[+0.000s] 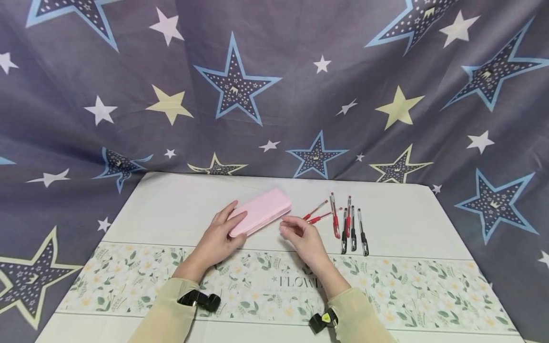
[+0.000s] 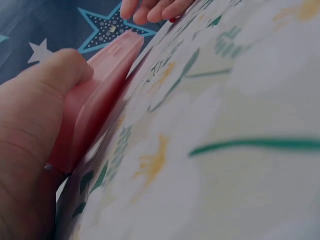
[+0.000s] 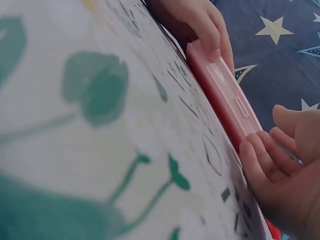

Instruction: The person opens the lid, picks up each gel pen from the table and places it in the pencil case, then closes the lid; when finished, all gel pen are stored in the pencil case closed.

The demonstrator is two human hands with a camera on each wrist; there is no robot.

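Head view: left hand (image 1: 216, 239) grips case (image 1: 261, 209), between hands. Right hand (image 1: 306, 240) loosely bent beside case, nothing seen held; contact uncertain. Red pens (image 1: 336, 229), black pens (image 1: 353, 238) lie right of right hand. Progress judged early: case closed, visible pens all outside.

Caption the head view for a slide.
Left hand grips a pink case; right hand beside it, red and black pens nearby.

White tabletop (image 1: 180, 209) — toward its near edge, a band (image 1: 141, 271) of green leaves and yellow-centred white flowers. Plain pink case (image 1: 262, 209); toward the right edge, red pens (image 1: 336, 229) and black pens (image 1: 364, 244). Pale yellow sleeves (image 1: 165, 314); slate cloth (image 1: 300, 43) — blue, yellow and white stars.
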